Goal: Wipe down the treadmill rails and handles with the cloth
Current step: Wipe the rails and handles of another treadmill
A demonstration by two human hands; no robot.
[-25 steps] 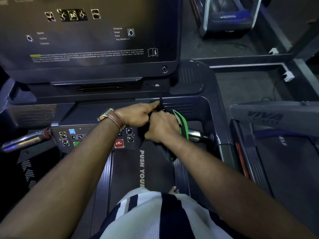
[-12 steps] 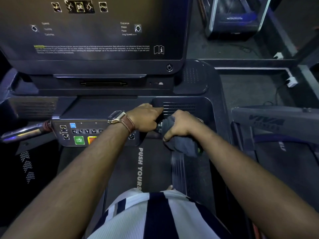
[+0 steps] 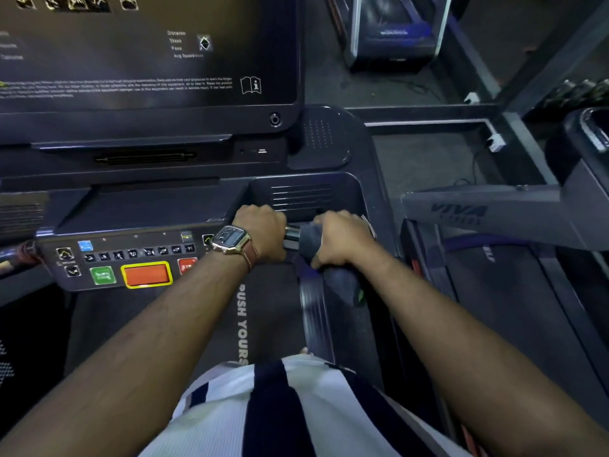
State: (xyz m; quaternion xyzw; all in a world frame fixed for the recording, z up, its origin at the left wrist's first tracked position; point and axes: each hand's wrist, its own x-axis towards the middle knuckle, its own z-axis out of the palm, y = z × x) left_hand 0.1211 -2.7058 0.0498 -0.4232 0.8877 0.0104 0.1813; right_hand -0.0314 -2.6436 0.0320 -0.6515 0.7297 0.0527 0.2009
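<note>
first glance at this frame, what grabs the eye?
Both hands meet mid-frame on the chrome handle: the right hand grips a dark cloth wrapped round it, and the left hand, wearing a watch, grips the bar just beside it. Lower left, the orange button on the control panel stands out against the dark treadmill.

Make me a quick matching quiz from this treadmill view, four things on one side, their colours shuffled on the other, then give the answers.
Things:
1. cloth
2. start button
3. watch strap
4. big pad with yellow border

Colours:
A. orange
B. brown
C. dark grey
D. green

Pairs: 1-C, 2-D, 3-B, 4-A
</note>
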